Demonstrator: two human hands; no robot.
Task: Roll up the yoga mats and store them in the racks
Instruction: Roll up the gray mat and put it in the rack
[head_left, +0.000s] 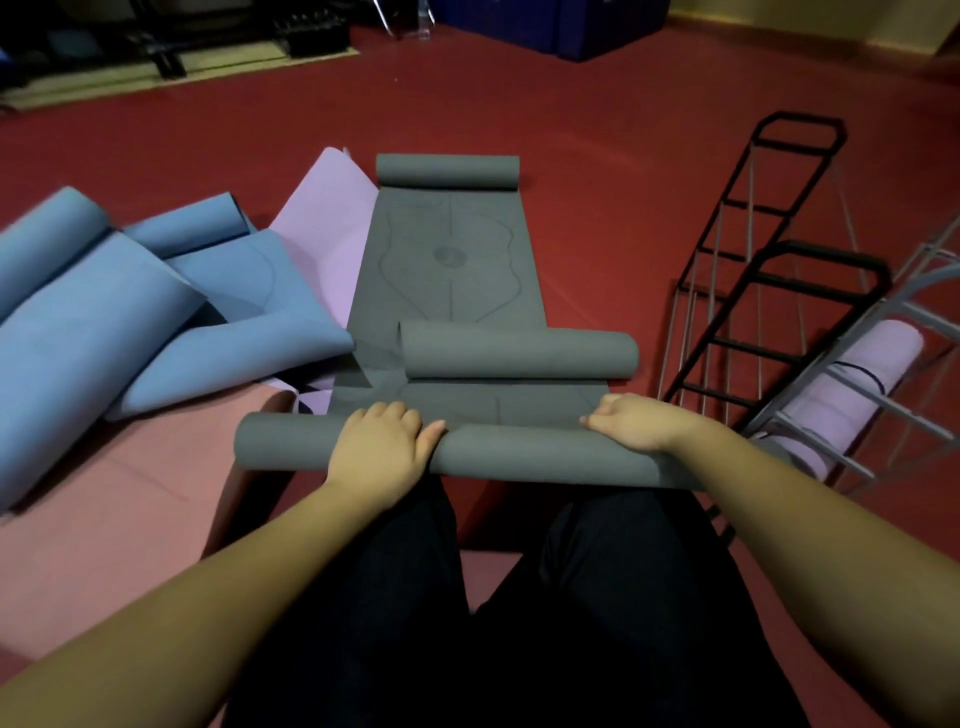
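1. Red flooring (597, 130) carries the grey mat (447, 270), lying ahead of the knees.
2. Left hand (382, 449) and right hand (631, 421) lie curled over its near roll (519, 454).
3. Recommended: equal pressure both sides, edges aligned, before racking (769, 322).

Dim room, red floor (597, 130), blue crates (561, 26) by yellowish wall (831, 21).

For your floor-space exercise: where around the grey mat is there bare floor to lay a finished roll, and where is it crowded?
Bare red floor lies between the grey mat and the black rack, and beyond the mat's far curl. The left side is crowded: pink mat and blue mats overlap there. Both hands rest on the near roll.
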